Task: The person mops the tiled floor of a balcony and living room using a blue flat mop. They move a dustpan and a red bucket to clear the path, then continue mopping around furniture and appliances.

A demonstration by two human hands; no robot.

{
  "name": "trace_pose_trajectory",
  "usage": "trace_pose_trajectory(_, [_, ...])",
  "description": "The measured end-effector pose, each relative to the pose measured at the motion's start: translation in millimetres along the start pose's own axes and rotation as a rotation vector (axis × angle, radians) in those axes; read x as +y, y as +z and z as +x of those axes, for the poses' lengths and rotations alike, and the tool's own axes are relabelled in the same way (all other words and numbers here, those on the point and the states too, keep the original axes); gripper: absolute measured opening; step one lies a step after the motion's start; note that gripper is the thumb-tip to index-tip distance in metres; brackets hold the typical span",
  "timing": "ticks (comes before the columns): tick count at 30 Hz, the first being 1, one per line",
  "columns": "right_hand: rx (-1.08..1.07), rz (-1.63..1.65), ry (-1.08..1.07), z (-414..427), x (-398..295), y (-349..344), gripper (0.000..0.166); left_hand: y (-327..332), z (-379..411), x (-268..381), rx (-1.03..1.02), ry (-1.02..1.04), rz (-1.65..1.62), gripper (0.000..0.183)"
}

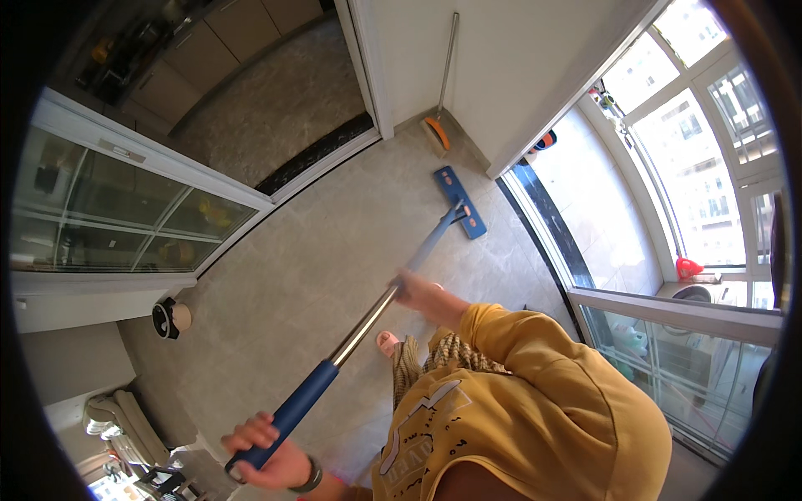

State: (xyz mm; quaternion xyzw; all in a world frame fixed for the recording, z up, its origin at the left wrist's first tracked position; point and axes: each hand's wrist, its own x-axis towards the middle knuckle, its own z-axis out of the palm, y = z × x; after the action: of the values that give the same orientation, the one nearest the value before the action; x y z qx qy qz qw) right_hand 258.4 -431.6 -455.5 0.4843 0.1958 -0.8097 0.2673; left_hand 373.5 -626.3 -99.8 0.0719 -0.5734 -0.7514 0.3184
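Observation:
A flat mop slants across the view, its blue rectangular head (460, 201) lying on the tiled floor. My left hand (269, 452) is wrapped around the top end of the dark blue grip (307, 391); a dark band circles that wrist. Farther down, my right hand (415, 291), slightly blurred, holds the pole where the shiny metal tube (366, 329) meets the blue lower section (432, 241). Part of the mop's pivot joint shows at the head's centre. My slippered foot (388, 343) is on the floor beside the pole.
A broom (437, 133) with orange head leans in the wall corner. The kitchen doorway has a dark sill (316, 153); a glazed door (144, 206) stands left. A small bin (170, 317) sits by the left wall. Right, another dark sill (551, 219) borders the balcony beside a glazed panel (677, 363).

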Motion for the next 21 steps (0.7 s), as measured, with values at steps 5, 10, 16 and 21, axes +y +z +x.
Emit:
trace_pose_trajectory(5, [0.004,-0.048,-0.018,11,-48,-15,0.016,27,-10,-22,-0.294,-0.095,-0.042,0.027])
trace_pose_trajectory(10, [0.067,-0.103,0.114,-24,12,38,0.017,15,-17,31,-0.138,0.024,-0.029,0.027])
trace_pose_trajectory(16, [-0.024,0.019,0.049,37,5,54,0.016,7,-14,15,-0.196,0.033,0.051,0.031])
trace_pose_trajectory(21, [0.023,-0.055,0.03,48,-39,72,0.015,1,-12,-29,-0.113,-0.015,-0.016,0.026])
